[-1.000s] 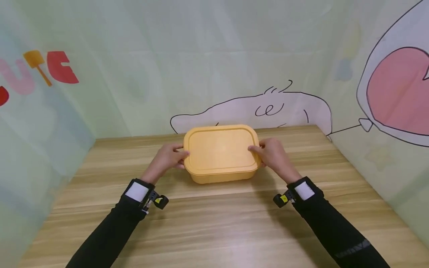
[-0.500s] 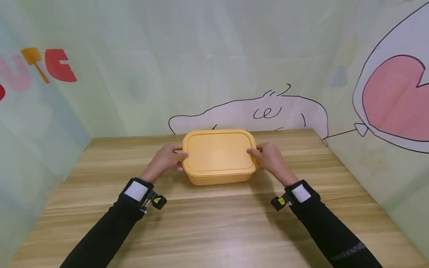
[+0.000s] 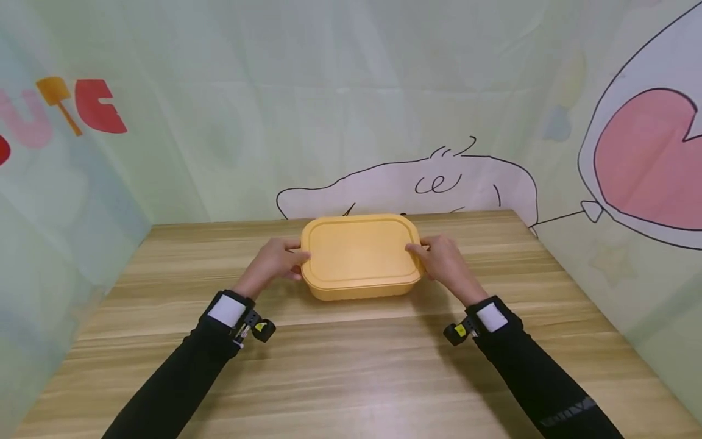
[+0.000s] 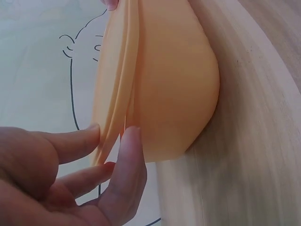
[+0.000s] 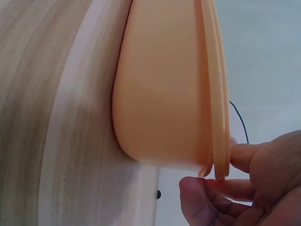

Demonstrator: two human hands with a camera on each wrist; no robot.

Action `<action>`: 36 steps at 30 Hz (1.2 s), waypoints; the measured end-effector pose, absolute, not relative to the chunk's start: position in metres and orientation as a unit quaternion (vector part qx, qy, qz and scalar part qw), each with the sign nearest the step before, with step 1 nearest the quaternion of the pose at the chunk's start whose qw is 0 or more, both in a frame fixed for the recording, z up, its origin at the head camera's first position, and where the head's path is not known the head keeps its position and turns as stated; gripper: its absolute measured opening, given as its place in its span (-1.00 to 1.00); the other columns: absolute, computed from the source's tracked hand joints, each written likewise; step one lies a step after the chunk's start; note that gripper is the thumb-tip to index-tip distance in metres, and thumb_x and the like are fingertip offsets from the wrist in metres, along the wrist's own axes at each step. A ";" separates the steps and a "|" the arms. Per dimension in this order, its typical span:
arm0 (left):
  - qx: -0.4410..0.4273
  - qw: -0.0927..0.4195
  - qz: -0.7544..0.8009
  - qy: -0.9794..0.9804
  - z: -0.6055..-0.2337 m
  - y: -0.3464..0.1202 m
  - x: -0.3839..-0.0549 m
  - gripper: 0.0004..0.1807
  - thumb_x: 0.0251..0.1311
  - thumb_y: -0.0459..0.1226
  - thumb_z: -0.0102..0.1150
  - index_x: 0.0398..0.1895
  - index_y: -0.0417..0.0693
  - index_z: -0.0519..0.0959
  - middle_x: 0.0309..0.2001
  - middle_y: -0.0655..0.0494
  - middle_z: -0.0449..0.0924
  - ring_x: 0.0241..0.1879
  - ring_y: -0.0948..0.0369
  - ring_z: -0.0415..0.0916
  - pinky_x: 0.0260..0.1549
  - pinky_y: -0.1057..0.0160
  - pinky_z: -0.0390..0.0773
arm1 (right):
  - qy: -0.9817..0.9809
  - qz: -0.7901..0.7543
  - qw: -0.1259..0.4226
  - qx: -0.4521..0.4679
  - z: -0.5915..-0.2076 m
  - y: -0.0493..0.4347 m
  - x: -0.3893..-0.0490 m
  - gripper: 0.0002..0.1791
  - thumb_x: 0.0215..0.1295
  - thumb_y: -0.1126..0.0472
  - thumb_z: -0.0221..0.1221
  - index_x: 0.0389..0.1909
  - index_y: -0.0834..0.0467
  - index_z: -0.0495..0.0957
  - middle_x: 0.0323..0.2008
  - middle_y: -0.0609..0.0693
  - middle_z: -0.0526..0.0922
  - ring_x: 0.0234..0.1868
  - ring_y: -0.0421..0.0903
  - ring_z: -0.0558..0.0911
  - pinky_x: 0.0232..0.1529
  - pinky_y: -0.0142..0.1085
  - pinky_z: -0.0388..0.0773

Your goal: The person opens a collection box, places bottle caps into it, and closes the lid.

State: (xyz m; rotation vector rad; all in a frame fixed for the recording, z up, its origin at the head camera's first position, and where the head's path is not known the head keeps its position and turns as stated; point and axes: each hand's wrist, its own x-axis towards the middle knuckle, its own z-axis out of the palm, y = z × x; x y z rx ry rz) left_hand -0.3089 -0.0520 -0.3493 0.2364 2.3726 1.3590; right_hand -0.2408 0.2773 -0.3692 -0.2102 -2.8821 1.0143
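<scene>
A yellow-orange lidded food container [image 3: 359,292] sits near the far side of the wooden table, its flat rounded lid [image 3: 359,253] on top. My left hand [image 3: 274,259] pinches the lid's left edge, thumb above and fingers beneath. In the left wrist view, a narrow gap shows between the lid [image 4: 117,70] and the container's wall [image 4: 176,80] by those fingers. At the opposite end, my right hand [image 3: 443,262] pinches the lid's right edge the same way. The right wrist view shows the lid [image 5: 217,94] close along the container's rim there. The inside is hidden.
The light wooden table [image 3: 351,372] extends in front of the container. A pale printed cloth backdrop [image 3: 219,122] stands right behind the table's far edge and along both sides. Each black-sleeved wrist carries a small camera [image 3: 263,330].
The container's far edge has dropped slightly, so it appears more level than a second ago. Both hands keep their hold at the lid's ends. The head view has shifted a little.
</scene>
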 end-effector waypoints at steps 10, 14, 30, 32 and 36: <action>0.081 0.197 0.483 0.850 -0.353 -0.050 -0.313 -0.57 0.40 -0.26 0.22 0.27 -0.24 0.54 -0.27 -0.06 0.63 -0.40 0.19 0.60 -0.08 0.05 0.64 | -0.935 0.345 0.054 -0.063 -0.375 0.280 -0.242 -0.62 0.52 0.00 0.12 -0.34 0.24 0.60 -0.71 -0.01 0.42 -0.73 -0.08 0.49 -0.67 -0.32 0.33; 0.080 0.196 0.489 0.846 -0.354 -0.050 -0.314 -0.52 0.39 -0.27 0.23 0.30 -0.29 0.50 -0.25 -0.07 0.65 -0.39 0.19 0.62 -0.05 0.02 0.63 | -0.934 0.347 0.060 -0.064 -0.377 0.282 -0.242 -0.61 0.51 -0.01 0.13 -0.36 0.23 0.61 -0.71 -0.02 0.42 -0.72 -0.09 0.49 -0.66 -0.32 0.34; 0.077 0.194 0.534 0.819 -0.368 -0.053 -0.316 -0.57 0.38 -0.31 0.24 0.25 -0.31 0.54 -0.29 -0.05 0.66 -0.48 0.27 0.61 -0.19 0.15 0.67 | -0.944 0.309 0.107 -0.047 -0.385 0.281 -0.246 -0.66 0.49 0.05 0.16 -0.37 0.24 0.65 -0.72 -0.09 0.35 -0.67 -0.15 0.35 -0.65 -0.33 0.21; 0.073 0.197 0.543 0.813 -0.370 -0.053 -0.316 -0.55 0.38 -0.31 0.23 0.27 -0.33 0.51 -0.28 -0.06 0.66 -0.48 0.28 0.60 -0.24 0.20 0.67 | -0.938 0.326 0.099 -0.058 -0.386 0.281 -0.246 -0.68 0.48 0.05 0.17 -0.27 0.24 0.69 -0.71 -0.09 0.37 -0.67 -0.16 0.36 -0.65 -0.34 0.22; 0.049 0.222 0.565 0.793 -0.374 -0.055 -0.318 -0.55 0.39 -0.32 0.21 0.28 -0.34 0.48 -0.24 -0.07 0.60 -0.42 0.25 0.57 -0.28 0.27 0.66 | -0.897 0.427 0.057 -0.097 -0.385 0.283 -0.249 -0.64 0.44 0.06 0.23 -0.09 0.32 0.70 -0.66 -0.09 0.45 -0.65 -0.20 0.40 -0.63 -0.38 0.34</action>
